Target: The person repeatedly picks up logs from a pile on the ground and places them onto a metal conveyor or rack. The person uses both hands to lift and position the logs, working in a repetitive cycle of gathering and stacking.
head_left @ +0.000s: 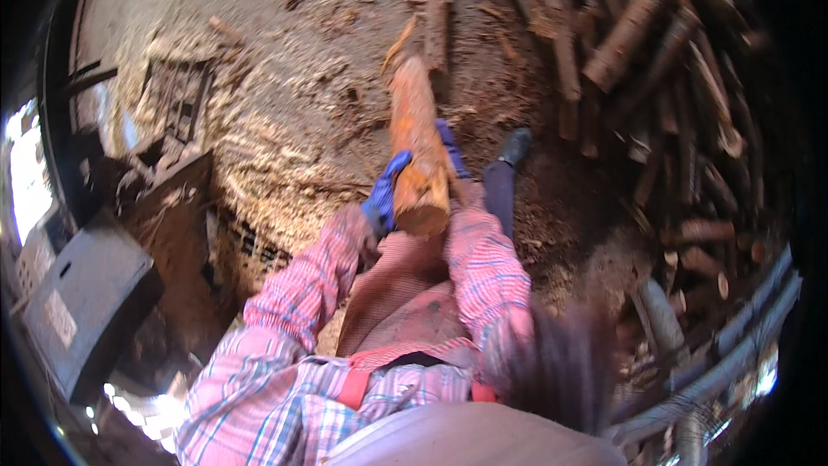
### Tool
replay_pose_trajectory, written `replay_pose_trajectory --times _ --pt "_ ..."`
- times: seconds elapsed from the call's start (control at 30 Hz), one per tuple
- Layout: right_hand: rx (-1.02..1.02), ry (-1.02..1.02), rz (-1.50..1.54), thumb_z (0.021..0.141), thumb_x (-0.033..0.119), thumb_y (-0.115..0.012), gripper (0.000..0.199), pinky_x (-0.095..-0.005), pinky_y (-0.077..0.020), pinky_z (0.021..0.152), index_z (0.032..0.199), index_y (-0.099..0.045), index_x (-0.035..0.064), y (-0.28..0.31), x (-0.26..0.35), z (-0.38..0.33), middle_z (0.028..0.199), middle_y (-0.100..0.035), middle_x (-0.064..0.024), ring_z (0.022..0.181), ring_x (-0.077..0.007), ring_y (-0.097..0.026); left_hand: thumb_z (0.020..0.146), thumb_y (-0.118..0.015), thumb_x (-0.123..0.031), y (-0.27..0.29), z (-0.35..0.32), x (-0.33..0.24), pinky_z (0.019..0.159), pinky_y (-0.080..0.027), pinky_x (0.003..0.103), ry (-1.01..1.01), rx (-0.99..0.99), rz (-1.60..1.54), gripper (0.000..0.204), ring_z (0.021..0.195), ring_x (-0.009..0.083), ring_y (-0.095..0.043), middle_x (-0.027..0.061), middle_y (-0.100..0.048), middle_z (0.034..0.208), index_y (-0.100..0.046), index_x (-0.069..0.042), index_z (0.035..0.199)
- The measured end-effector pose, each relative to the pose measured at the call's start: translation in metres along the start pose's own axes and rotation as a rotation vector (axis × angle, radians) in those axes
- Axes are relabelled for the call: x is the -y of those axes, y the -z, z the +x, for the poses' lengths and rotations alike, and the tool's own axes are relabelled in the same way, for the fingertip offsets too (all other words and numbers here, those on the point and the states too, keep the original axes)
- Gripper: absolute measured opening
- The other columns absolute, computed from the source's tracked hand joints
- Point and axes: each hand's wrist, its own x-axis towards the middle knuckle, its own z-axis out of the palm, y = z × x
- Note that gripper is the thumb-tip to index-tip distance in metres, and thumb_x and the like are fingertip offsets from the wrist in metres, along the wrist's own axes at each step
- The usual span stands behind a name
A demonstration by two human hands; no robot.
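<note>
A short orange-brown log (414, 116) is held lengthwise in front of my body, its sawn near end facing me. My left hand (385, 193), in a blue glove, grips its left side close to that end. On the other side my right hand (452, 152), also blue-gloved, clasps the log a little farther along; the log hides part of its fingers. A loose strip of bark hangs off the far end. Below the log lies the reddish-brown apron (401, 298) that I wear over a plaid shirt.
Many logs (634, 22) lie heaped on the right. Wood shavings (276, 138) cover the ground at left, around a dark metal frame (177, 95). A grey metal housing (90, 293) stands at the lower left. Pale pipes or poles (716, 380) run along the lower right.
</note>
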Motion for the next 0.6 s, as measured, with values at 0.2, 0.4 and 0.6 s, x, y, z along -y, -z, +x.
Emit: replay_pose_trajectory --times 0.2,0.4,0.6 --pt "-0.102 0.043 -0.141 0.088 0.028 -0.062 0.052 -0.0376 -0.0461 0.093 0.131 -0.046 0.0044 0.038 -0.05 -0.116 0.123 -0.056 -0.0116 0.106 -0.0218 -0.058 0.091 -0.052 -0.047 -0.044 -0.124 0.088 0.096 -0.043 0.039 0.212 -0.029 0.464 0.058 0.108 0.0263 -0.056 0.0139 -0.056 0.122 -0.048 -0.004 0.13" --pt "0.046 -0.086 0.0 0.09 0.03 -0.06 0.048 -0.0335 -0.0491 0.087 0.126 -0.051 -0.0013 0.015 -0.036 -0.324 0.104 -0.066 -0.0115 0.094 -0.0203 -0.063 0.072 -0.072 -0.038 -0.117 -0.187 0.113 0.103 -0.035 0.04 -0.374 0.588 1.946 0.076 0.119 0.035 -0.046 0.0235 -0.046 0.129 -0.043 0.002 0.13" --pt "0.119 0.495 -0.115 0.086 0.036 -0.064 0.059 -0.036 -0.0448 0.095 0.13 -0.047 0.0016 0.132 -0.034 -0.429 0.119 -0.059 -0.0101 0.108 -0.0176 -0.056 0.058 -0.075 -0.041 -0.229 -0.146 0.246 0.102 -0.036 0.051 -1.143 1.346 1.893 0.089 0.119 0.0429 -0.046 0.0247 -0.05 0.126 -0.045 0.003 0.128"
